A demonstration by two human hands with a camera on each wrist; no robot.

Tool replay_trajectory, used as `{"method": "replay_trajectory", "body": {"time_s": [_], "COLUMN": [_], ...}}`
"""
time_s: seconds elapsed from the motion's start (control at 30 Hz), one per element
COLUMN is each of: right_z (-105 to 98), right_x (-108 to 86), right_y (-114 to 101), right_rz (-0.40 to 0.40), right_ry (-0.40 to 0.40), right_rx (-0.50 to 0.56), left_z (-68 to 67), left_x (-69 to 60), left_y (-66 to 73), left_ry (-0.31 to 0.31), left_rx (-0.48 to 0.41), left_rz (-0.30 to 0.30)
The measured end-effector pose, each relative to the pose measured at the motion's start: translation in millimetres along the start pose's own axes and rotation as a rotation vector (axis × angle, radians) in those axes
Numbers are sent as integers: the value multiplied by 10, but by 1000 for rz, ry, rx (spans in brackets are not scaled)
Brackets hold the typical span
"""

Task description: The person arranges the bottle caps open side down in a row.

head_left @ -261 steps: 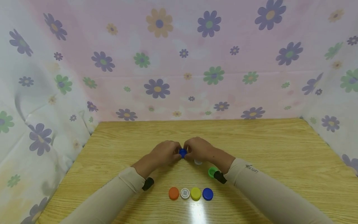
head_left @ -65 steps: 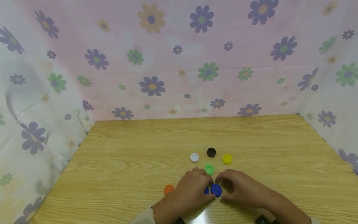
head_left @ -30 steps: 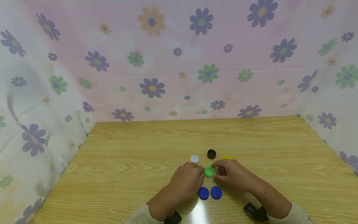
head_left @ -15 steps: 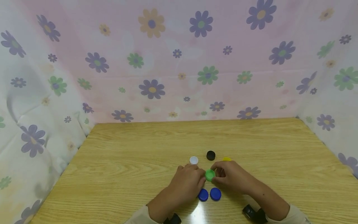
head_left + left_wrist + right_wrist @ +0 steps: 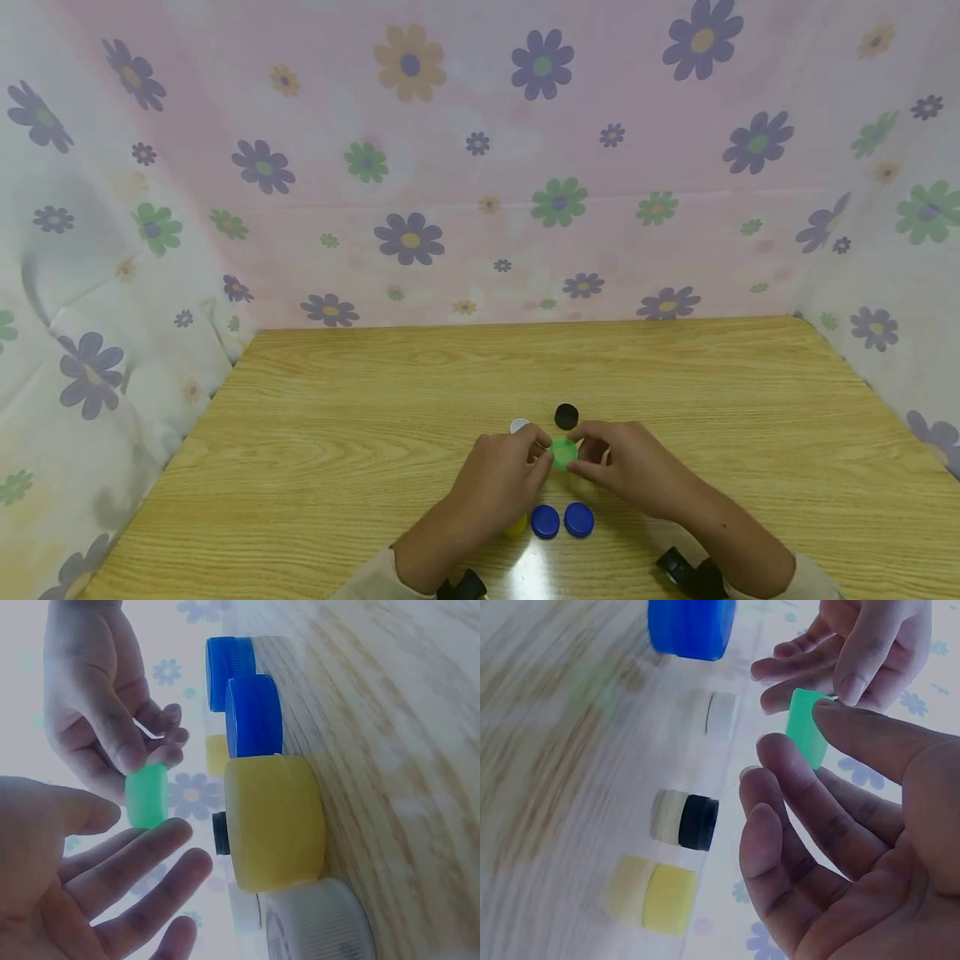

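Note:
A green cap (image 5: 564,455) is held up off the table between both hands. My left hand (image 5: 495,479) pinches its left edge, and my right hand (image 5: 637,467) pinches its right edge. In the left wrist view the green cap (image 5: 147,796) stands on its side in the air, with the right thumb against it. The right wrist view has the green cap (image 5: 808,727) between the fingers of the two hands. Below the hands in the head view lie two blue caps (image 5: 545,522) side by side, and a yellow cap (image 5: 516,526) partly covered by the left hand.
A black cap (image 5: 566,417) lies beyond the hands, with a white cap (image 5: 519,426) partly hidden to its left. Another yellow cap (image 5: 670,898) shows in the right wrist view. Nearest the left wrist camera is a white ridged cap (image 5: 322,922). Flowered cloth surrounds the wooden table (image 5: 337,392).
Since half a second ago the green cap has risen from the table, both hands lifting with it. The near yellow cap has come into view, while the far yellow one is now hidden in the head view.

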State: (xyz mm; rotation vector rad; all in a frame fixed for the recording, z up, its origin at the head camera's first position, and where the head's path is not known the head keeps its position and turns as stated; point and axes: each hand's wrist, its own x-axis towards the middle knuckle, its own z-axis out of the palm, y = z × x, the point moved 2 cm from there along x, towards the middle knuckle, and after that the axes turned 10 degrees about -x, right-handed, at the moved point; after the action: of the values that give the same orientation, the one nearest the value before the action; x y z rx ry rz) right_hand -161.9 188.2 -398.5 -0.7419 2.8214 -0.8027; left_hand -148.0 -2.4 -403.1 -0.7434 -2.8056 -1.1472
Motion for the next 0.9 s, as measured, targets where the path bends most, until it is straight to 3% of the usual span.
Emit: {"method": "replay_trajectory", "body": {"time_s": [0.27,0.47,0.9], "right_z": [-32,-29,-51], "right_x": [-9,-17,1], "right_y": [-10,-15,23], "right_rz": [1,7,68], "right_ry": [-10,-4,-49], "right_rx": [36,113,273], "left_z": [-21,-44,-65], "left_x": [13,18,36], "left_y": [-6,-22,-17], "left_ry": [0,16,49], "left_rx": [-118,-187,-174], "left_rz": [-45,-42,42]}}
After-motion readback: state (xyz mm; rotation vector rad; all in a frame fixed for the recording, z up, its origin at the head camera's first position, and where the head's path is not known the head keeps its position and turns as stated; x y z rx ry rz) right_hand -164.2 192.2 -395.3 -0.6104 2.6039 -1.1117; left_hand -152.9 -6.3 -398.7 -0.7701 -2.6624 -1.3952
